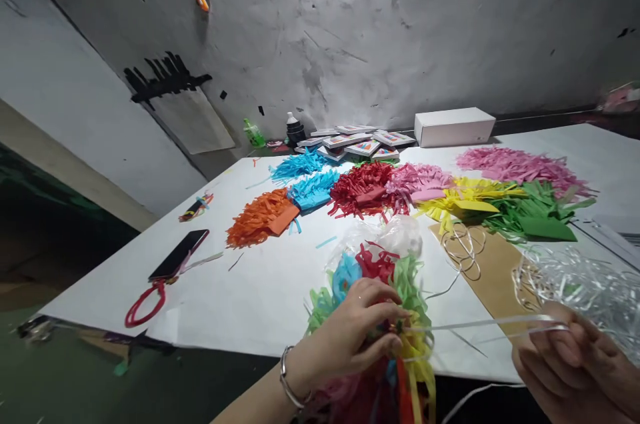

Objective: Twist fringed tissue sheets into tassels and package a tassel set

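At the table's front edge, my left hand (357,327) is closed round the middle of a bundle of multicoloured paper tassels (377,264). Light green, blue, red and yellow strips fan out above it, and more strips hang below the edge. A thin white ribbon (475,325) runs from the bundle by my left fingertips to my right hand (575,357). The right fingers are folded round the ribbon, pinching it off to the right. Clear plastic (400,234) lies just behind the bundle. A silver bracelet is on my left wrist.
Behind lie fringed paper piles: orange (257,217), blue (315,189), red (363,189), pink (520,167), yellow (470,201) and green (540,214). A tangle of white ribbon (590,291) is at right. A phone (179,255) lies left; small boxes (350,139) and a white box (454,127) are by the wall.
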A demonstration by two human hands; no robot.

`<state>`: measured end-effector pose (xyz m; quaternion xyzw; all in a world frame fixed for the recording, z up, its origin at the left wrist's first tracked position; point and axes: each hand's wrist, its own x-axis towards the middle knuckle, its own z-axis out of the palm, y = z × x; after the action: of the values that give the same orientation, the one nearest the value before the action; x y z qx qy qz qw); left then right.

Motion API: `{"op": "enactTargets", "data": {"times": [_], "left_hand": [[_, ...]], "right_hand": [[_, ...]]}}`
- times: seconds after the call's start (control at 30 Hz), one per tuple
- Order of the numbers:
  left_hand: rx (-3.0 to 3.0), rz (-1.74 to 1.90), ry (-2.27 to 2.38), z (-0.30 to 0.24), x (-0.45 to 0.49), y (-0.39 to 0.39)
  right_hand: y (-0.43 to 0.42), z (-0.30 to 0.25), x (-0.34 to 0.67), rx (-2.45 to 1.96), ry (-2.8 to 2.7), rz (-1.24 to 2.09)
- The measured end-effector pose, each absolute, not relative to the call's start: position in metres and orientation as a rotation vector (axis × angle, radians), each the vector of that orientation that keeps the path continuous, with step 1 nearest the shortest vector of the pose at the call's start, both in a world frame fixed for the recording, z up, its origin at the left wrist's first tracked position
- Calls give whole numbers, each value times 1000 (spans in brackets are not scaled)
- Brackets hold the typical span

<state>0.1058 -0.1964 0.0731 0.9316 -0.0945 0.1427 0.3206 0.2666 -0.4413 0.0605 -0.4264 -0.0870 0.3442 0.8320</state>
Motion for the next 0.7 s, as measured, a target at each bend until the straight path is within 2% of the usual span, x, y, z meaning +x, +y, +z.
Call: {"op": "enactTargets", "data": {"times": [0.17,0.27,0.47,0.57,0.63,0.7], "left_hand": [[2437,367,-315,43,112,-237],[2506,325,-310,29,112,-247],[2344,451,-29,54,88,-189],[2345,419,73,77,75,-161],[2387,402,91,88,72,-154],[2439,398,70,93,76,-156]], "right_hand": [[-426,80,250,-935,-326,855],[-423,93,251,-933,-351,788],[-426,93,307,-964,-231,504],[-427,78,353,-1410,-463,391],[-421,70,371,-1900,-635,74],[-407,66,366,-2085,-710,-194]]}}
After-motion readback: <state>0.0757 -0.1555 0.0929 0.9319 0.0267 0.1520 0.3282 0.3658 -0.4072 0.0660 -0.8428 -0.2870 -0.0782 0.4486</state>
